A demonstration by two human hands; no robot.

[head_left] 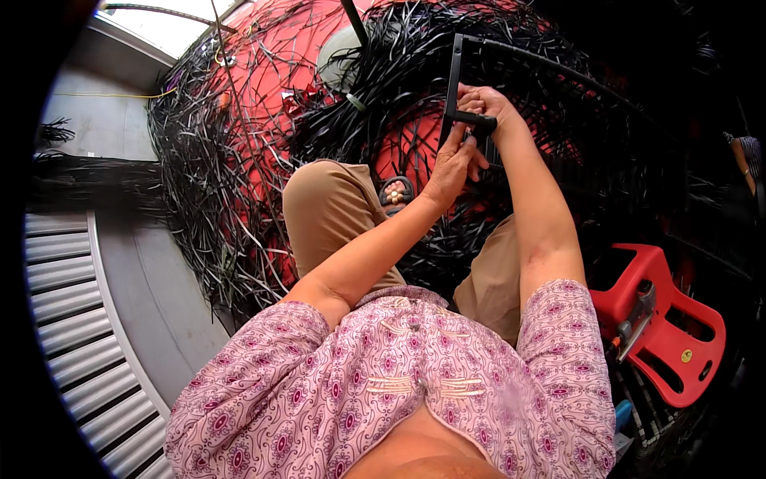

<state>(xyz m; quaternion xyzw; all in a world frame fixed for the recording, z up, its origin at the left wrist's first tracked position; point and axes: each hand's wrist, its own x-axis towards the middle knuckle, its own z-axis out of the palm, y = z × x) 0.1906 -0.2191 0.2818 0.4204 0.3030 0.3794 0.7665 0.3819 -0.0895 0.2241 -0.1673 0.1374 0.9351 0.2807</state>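
Upper centre: your right hand (490, 104) grips the black angular frame (455, 76); your left hand (452, 166) meets its short bar (476, 120), hold unclear. Steady the frame clear of loose strips (331, 132).

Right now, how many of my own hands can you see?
2. Your left hand is just below the near end of the black frame; your right hand is beside that end, toward the right. Some fingers are partly hidden.

A black frame (455, 76) is hemming the right hand (496, 102) — strips (343, 132) are cluttering the far side; grey floor (159, 263) is leaving room left.
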